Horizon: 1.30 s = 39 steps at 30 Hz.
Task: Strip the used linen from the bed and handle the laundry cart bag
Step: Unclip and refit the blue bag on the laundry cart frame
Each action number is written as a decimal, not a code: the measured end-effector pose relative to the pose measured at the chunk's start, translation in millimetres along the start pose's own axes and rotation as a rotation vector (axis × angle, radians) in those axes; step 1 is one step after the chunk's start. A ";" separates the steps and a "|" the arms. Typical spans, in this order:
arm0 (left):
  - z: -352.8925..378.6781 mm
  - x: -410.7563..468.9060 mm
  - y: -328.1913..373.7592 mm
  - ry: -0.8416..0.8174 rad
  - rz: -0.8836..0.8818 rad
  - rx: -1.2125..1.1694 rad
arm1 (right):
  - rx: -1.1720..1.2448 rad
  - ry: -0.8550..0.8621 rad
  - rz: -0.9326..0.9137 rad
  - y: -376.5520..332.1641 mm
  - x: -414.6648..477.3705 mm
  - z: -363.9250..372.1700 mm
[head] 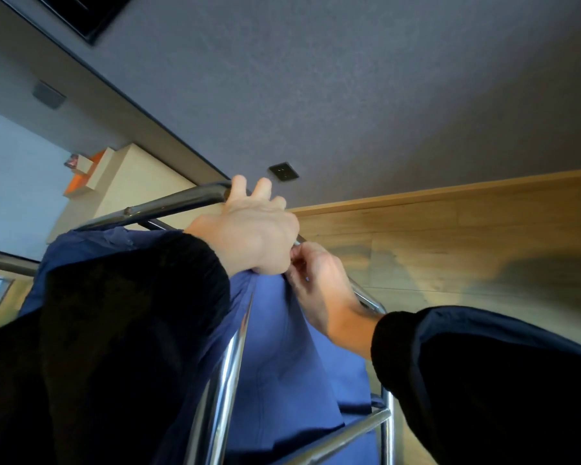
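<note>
Head view, only one I've got. Both hands up at the top corner of the chrome tubular laundry cart frame (222,380), working the blue fabric cart bag (292,364) where it meets the top rail.

Left hand (252,236): curled over the rail corner, fingers wrapped on the far side, thumb side pressing down on the bag's top edge. I read it as clenched on rail + fabric together. Right hand (319,286): fingertips pinched on the bag hem right under the left hand, touching it. What exactly is in the pinch (tie, loop, plain hem) I can't tell, hidden btw the two hands. Black sleeves (114,347) cover a lot of the bag's left side.

Bag hangs inside the frame, draped down past the lower crossbar at bottom right. No bed or linen in shot; just wood-look floor (450,236) and grey wall panel w/ a dark socket plate (283,171).

Step, my guess: freeing or fixing the bag at this corner.

How I'd do it well:
- keep left hand as the anchor on the rail so the cart doesn't roll or tip
- let the right do the fine work, pull along the rail, not straight down, so the fabric doesn't snag
- take slack out first; a taut hem is harder to slip
- do one corner fully, then the next; the bag's weight will shift to the remaining corners.
</note>
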<state>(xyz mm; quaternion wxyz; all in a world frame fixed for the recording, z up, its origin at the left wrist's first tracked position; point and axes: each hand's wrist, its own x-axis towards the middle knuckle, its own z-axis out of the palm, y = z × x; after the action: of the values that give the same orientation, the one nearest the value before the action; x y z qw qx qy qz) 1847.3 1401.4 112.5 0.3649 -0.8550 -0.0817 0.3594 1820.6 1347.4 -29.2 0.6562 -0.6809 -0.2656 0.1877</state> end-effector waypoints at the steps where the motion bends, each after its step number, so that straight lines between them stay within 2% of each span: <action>1: 0.8 -0.2 -0.4 0.017 -0.006 -0.009 | 0.008 0.005 0.003 -0.3 0.1 0.2; 9: 4.0 -0.1 5.9 0.092 -0.138 -0.120 | 0.217 -0.058 0.080 0.2 2.2 0.0; 16: 5.4 1.6 9.5 0.129 -0.169 -0.127 | 0.413 -0.118 0.150 -4.7 15.0 -0.3; 25: 9.0 7.4 6.4 0.161 -0.168 -0.131 | 0.661 -0.130 0.198 -3.5 28.8 -3.6; 29: 12.3 13.0 2.7 0.163 -0.160 -0.135 | 0.582 -0.163 0.138 0.8 33.1 -2.9; 32: 14.5 15.1 -0.4 0.183 -0.138 -0.147 | 0.587 -0.169 0.159 5.1 37.5 -1.2; 39: 13.8 15.0 -3.2 0.172 -0.108 -0.134 | 0.787 -0.263 0.169 7.7 35.2 2.1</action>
<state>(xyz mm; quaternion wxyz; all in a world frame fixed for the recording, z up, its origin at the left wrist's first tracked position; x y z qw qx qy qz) 1849.3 1417.6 99.8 0.3314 -0.8995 -0.1197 0.2582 1847.9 1370.5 -33.8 0.8089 -0.3680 -0.1983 0.4134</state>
